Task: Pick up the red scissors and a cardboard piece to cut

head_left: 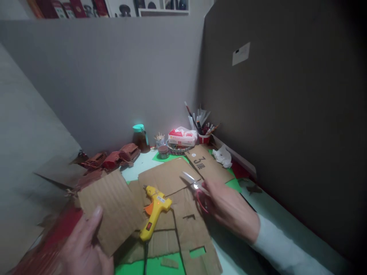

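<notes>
A square of corrugated cardboard (110, 210) is held up off the desk (137, 168) by the left hand (83, 248), thumb laid across its lower left corner, the grip closed on that edge. Its corrugation ribs are seen running from near-left up toward far-right, and the free edges face right and away. Over on the right, the scissors (195, 187) are carried by the right hand (229, 208), fingers through the red loops, the grip wrapped around the handles; the blades are pointed up and to the left, and whether they are parted cannot be told. So the card lies to the left of the blade tips, well apart from them, with the yellow glue gun (153, 212) lying flat between the 2 hands, nozzle away, handle toward the wearer. Beneath it, larger cardboard sheets (183, 225) are spread over a green mat (155, 265). The nearest edge for the blades is judged to be the card's right side.
</notes>
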The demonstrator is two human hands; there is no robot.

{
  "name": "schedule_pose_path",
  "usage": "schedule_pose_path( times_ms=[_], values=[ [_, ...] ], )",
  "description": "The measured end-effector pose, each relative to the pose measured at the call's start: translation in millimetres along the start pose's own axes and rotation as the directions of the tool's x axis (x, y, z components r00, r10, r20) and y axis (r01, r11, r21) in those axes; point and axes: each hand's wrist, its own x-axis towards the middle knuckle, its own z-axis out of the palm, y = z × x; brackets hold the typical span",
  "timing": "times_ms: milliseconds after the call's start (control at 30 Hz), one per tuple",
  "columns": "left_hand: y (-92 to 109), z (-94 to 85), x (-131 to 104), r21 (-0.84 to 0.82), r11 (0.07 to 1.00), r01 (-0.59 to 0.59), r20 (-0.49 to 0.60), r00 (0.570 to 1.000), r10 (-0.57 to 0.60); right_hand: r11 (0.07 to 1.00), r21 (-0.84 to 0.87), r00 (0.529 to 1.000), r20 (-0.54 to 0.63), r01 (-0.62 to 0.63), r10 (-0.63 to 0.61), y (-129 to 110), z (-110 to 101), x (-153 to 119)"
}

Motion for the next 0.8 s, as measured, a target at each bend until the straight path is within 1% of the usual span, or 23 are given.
schedule_pose_path(
  times_ms=[33,100,167,200,233,300,333,367,400,567,700,800],
  values=[
    [5,6.2,-3,-0.055,0.998,0.009,-0.020,1.000,-0.010,0.996,0.090,0.999,-0.033,0.021,-0.019,0,-5,0],
    [16,20.9,-10,-0.202,0.974,0.100,-0.007,0.995,-0.103,0.964,0.259,0.995,-0.092,0.065,-0.043,-2,-16,1],
    [24,34.3,-18,-0.297,0.940,0.167,0.028,0.986,-0.166,0.903,0.420,0.994,-0.091,0.089,-0.056,-9,-23,2],
    [27,39.1,-21,-0.329,0.925,0.190,0.051,0.982,-0.184,0.843,0.532,0.997,-0.056,0.082,-0.061,-14,-25,3],
    [30,42.3,-24,-0.350,0.913,0.210,0.075,0.978,-0.196,0.750,0.660,0.997,0.005,0.050,-0.072,-19,-26,3],
    [31,44.6,-29,-0.375,0.895,0.242,0.129,0.970,-0.208,0.506,0.860,0.983,0.147,-0.071,-0.111,-31,-24,4],
    [31,44.4,-31,-0.383,0.888,0.254,0.153,0.966,-0.210,0.403,0.906,0.971,0.199,-0.130,-0.135,-36,-21,5],
    [30,43.7,-33,-0.385,0.883,0.267,0.177,0.961,-0.213,0.340,0.926,0.962,0.228,-0.166,-0.151,-41,-18,6],
    [28,43.1,-34,-0.383,0.880,0.280,0.198,0.956,-0.218,0.301,0.935,0.957,0.243,-0.188,-0.156,-45,-14,7],
    [23,47.8,-44,-0.300,0.885,0.356,0.286,0.919,-0.273,0.178,0.956,0.957,0.257,-0.233,-0.131,-53,-1,13],
    [28,55.1,-54,-0.241,0.886,0.395,0.356,0.886,-0.298,0.095,0.963,0.962,0.259,-0.252,-0.081,-52,-4,14],
    [26,53.4,-61,-0.184,0.889,0.420,0.354,0.872,-0.339,0.056,0.966,0.963,0.256,-0.252,-0.082,-50,-9,14]
  ],
)
